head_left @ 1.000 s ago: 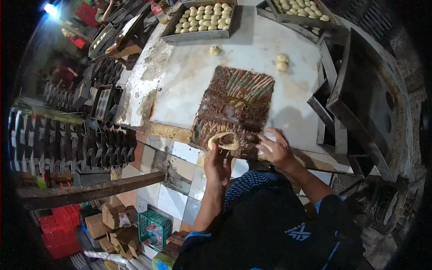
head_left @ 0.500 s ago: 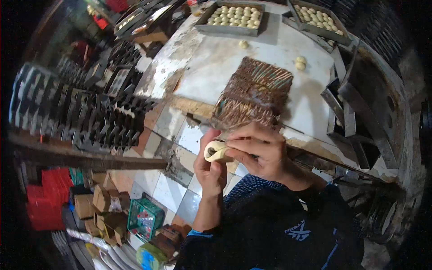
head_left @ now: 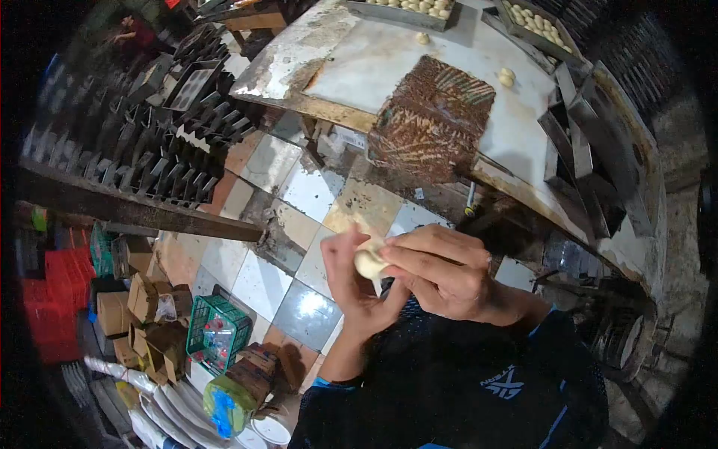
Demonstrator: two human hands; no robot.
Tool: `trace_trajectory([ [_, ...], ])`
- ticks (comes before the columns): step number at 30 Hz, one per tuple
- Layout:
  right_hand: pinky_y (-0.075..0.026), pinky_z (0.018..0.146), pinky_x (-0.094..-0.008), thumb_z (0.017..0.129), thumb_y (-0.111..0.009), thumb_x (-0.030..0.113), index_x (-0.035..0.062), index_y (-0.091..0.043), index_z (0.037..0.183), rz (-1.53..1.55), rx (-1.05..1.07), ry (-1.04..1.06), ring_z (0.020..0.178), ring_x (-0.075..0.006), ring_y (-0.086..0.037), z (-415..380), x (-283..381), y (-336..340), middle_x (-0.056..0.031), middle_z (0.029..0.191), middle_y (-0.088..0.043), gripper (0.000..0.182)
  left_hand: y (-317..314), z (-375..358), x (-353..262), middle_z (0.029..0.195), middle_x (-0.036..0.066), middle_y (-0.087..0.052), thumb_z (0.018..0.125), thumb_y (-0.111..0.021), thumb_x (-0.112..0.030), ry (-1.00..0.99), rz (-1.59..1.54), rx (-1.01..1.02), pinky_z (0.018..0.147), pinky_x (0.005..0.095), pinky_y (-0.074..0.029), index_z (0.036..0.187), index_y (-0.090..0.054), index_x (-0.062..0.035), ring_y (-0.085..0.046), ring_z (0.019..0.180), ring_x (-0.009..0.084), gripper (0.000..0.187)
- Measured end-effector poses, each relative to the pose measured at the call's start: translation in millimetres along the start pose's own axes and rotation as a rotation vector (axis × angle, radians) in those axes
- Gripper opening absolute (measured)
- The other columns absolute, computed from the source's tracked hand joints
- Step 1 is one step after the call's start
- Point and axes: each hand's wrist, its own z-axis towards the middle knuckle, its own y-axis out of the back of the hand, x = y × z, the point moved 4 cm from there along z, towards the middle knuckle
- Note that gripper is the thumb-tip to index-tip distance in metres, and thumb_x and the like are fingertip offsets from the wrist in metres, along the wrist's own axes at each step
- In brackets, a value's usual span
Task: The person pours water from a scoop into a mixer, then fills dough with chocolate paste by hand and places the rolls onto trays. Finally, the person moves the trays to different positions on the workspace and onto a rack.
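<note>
A pale dough ball [head_left: 369,263] is between my two hands, in front of my body and off the near side of the table. My right hand [head_left: 449,273] pinches its upper right side with thumb and fingertips together. Around its left side, my left hand [head_left: 350,280] cups it loosely, thumb held away and fingers slightly blurred. Beyond my hands, a flat slab smeared with ridged brown paste [head_left: 434,116] lies at the table edge. Farther back on the table are a single dough ball [head_left: 422,38] and a small dough piece [head_left: 506,77].
The white-topped table [head_left: 366,67] carries a tray of dough balls [head_left: 407,13], another tray [head_left: 535,30] and stacked metal pans [head_left: 580,161]. More pans [head_left: 161,153] crowd a left rack. A green crate [head_left: 218,333] and cardboard boxes [head_left: 153,314] sit on the floor. Another person [head_left: 138,34] stands far left.
My view has tipped downward, and my hands now appear farther from the table edge. The dough's opening with dark filling no longer shows; its visible side is smooth. My left thumb has moved off it.
</note>
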Motion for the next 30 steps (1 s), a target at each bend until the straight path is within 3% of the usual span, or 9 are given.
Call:
trace_trajectory([
  [3,-0.054,0.067,-0.0315,0.07,-0.079,0.008,0.0001,-0.069,0.09,0.168,-0.013,-0.172,0.081,-0.0221,-0.065,9.0,7.7,14.0,-0.0115,0.09,-0.063,0.024,-1.6,-3.3,4.6,0.108,0.012,-0.041,0.084,-0.063,-0.036,0.227,-0.772,0.148,0.088,0.037,-0.038,0.113,-0.057,-0.0026,-0.044,0.099,0.0242,0.045],
  [7,-0.054,0.07,-0.0309,0.07,-0.08,0.005,0.0014,-0.069,0.086,0.525,0.095,-0.625,0.085,-0.0212,-0.066,-8.4,-2.4,23.4,-0.0124,0.093,-0.065,0.02,-14.1,-7.8,12.8,0.106,0.013,-0.04,0.093,-0.046,-0.053,-0.029,-0.61,0.234,0.089,0.0385,-0.039,0.096,-0.06,-0.0068,-0.045,0.096,0.0244,0.048],
  [11,-0.055,0.074,-0.0296,0.071,-0.076,0.002,-0.0027,-0.066,0.1,0.226,-0.087,-0.178,0.085,-0.0227,-0.067,-27.5,-0.2,46.2,-0.0166,0.101,-0.065,0.031,-49.9,4.6,-7.7,0.103,0.013,-0.039,0.088,-0.064,-0.04,-0.078,-0.453,0.1,0.077,0.0362,-0.044,0.106,-0.054,-0.0093,-0.045,0.091,0.0228,0.037],
  [16,-0.054,0.085,-0.0361,0.068,-0.073,-0.003,-0.0004,-0.066,0.102,0.005,-0.298,-0.058,0.101,-0.0268,-0.064,-64.6,-19.9,100.5,-0.0144,0.108,-0.063,0.035,-135.9,3.8,-18.0,0.109,0.011,-0.037,0.062,-0.086,-0.048,0.069,-0.586,0.228,0.075,0.0336,-0.052,0.134,-0.026,-0.0018,-0.044,0.09,0.0175,0.105],
  [19,-0.054,0.082,-0.0373,0.071,-0.07,-0.003,-0.0004,-0.067,0.092,0.224,-0.32,-0.142,0.097,-0.0261,-0.064,-83.7,-37.3,153.6,-0.0131,0.101,-0.064,0.022,-205.6,20.0,-26.8,0.096,0.011,-0.052,0.062,-0.088,-0.041,-0.136,-0.681,0.613,0.074,0.0375,-0.051,0.105,-0.057,0.0009,-0.051,0.085,0.0219,0.068],
  [20,-0.053,0.08,-0.0378,0.073,-0.068,-0.003,-0.0006,-0.066,0.089,0.194,-0.197,-0.273,0.095,-0.0277,-0.064,-86.2,-46.8,169.8,-0.0144,0.099,-0.064,0.016,-230.5,25.4,-37.1,0.077,0.01,-0.057,0.071,-0.083,-0.034,-0.253,-0.771,0.525,0.072,0.0378,-0.049,0.075,-0.06,-0.0002,-0.056,0.075,0.0241,0.042],
  [22,-0.051,0.078,-0.0394,0.077,-0.064,-0.001,-0.0018,-0.063,0.081,0.003,0.064,-0.452,0.092,-0.0331,-0.063,-96.5,-61.5,209.0,-0.0189,0.099,-0.062,0.004,-262.3,22.8,-32.7,0.072,0.009,-0.056,0.076,-0.079,-0.029,-0.196,-0.684,0.492,0.068,0.037,-0.048,0.071,-0.057,-0.0009,-0.056,0.07,0.0243,0.036],
  [25,-0.049,0.085,-0.0421,0.081,-0.062,0.002,-0.0031,-0.063,0.103,-0.348,-0.277,-0.444,0.097,-0.0346,-0.061,-114.7,-64.2,271.4,-0.0202,0.107,-0.06,0.023,-320.0,27.9,-40.9,0.061,0.008,-0.054,0.083,-0.062,-0.008,-0.128,0.106,0.681,0.052,0.0352,-0.043,0.07,-0.054,-0.0032,-0.056,0.055,0.0238,0.016],
  [30,-0.051,0.087,-0.0431,0.074,-0.064,-0.001,-0.0067,-0.056,0.116,-0.541,0.078,-0.113,0.106,-0.0339,-0.058,-117.1,-88.5,314.5,-0.0214,0.115,-0.055,0.043,-408.9,-20.2,-21.1,0.07,0.003,-0.057,0.082,-0.062,-0.005,0.02,-0.298,0.87,0.056,0.0294,-0.044,0.082,-0.058,-0.0037,-0.057,0.062,0.0173,0.004],
])
